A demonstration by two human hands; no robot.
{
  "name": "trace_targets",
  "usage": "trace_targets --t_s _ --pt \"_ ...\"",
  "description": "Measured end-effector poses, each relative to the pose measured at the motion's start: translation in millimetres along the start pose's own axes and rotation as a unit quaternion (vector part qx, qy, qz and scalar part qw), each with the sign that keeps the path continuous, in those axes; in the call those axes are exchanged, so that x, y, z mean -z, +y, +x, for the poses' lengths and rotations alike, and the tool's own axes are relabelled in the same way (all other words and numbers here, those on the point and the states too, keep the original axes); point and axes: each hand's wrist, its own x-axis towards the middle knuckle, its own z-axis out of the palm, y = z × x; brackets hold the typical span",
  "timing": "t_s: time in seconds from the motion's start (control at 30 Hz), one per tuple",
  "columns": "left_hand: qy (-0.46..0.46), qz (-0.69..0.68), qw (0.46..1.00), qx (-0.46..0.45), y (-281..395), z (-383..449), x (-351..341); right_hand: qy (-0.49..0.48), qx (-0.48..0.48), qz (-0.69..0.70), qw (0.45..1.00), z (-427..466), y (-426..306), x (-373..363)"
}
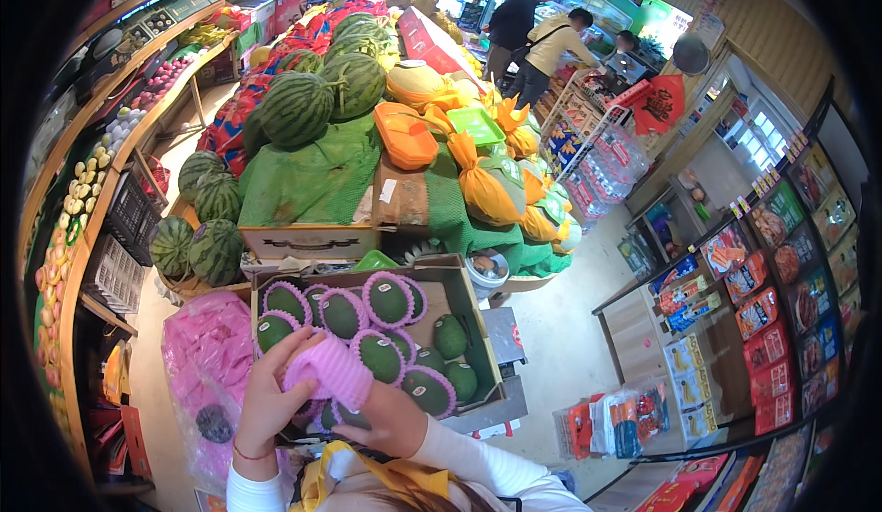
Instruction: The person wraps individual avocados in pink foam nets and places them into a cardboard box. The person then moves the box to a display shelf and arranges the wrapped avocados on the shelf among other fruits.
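Observation:
Between my hands is a pink foam net sleeve [329, 369]. My left hand [270, 388] grips it from the left, with the thumb across its near side. My right hand [394, 412] meets the sleeve's open end; its fingers are hidden by the foam and its thumb points left below. Whether a fruit is inside the sleeve cannot be seen. Both hands are over a cardboard box [486, 347] of avocados. Several, such as one netted avocado [388, 300], wear pink foam nets and stickers. On the box's right side lie several bare avocados [450, 336].
A plastic bag of pink foam nets [207, 367] is left of the box. Behind rise watermelons [296, 107], yellow-wrapped melons [489, 185] and an orange tray [405, 136]. A fruit shelf [103, 229] runs along the left, packaged-food racks [751, 305] along the right. Several people [551, 43] are farther back.

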Motion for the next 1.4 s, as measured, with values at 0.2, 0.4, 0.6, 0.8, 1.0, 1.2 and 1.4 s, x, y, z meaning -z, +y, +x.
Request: trace_targets --t_s 0.2,0.4,0.6,0.8,1.0,1.2,1.4 --pt "-0.025 -0.025 0.999 -0.032 -1 -11 -35 -0.040 -0.015 0.123 0.991 8 3 -15" --pt "0.012 0.247 0.961 -0.120 11 1 -40 -0.100 -0.074 0.128 0.984 9 -1 -6" --pt "0.133 0.396 0.872 -0.254 -6 6 -30 -0.034 -0.037 0.077 0.996 9 -16 -5" --pt "-0.002 0.271 0.921 -0.281 16 3 -16 0.080 -0.067 0.022 0.994 3 -9 29" --pt "-0.019 -0.389 0.921 0.018 -11 -14 -15 0.037 -0.129 0.538 0.832 14 0 15" --pt "0.039 -0.322 0.945 -0.050 -7 -6 -4 0.111 -0.126 0.452 0.876 10 11 19" --pt "0.014 0.077 0.997 -0.022 -18 -6 -12 0.128 0.048 0.009 0.991 23 -14 26"
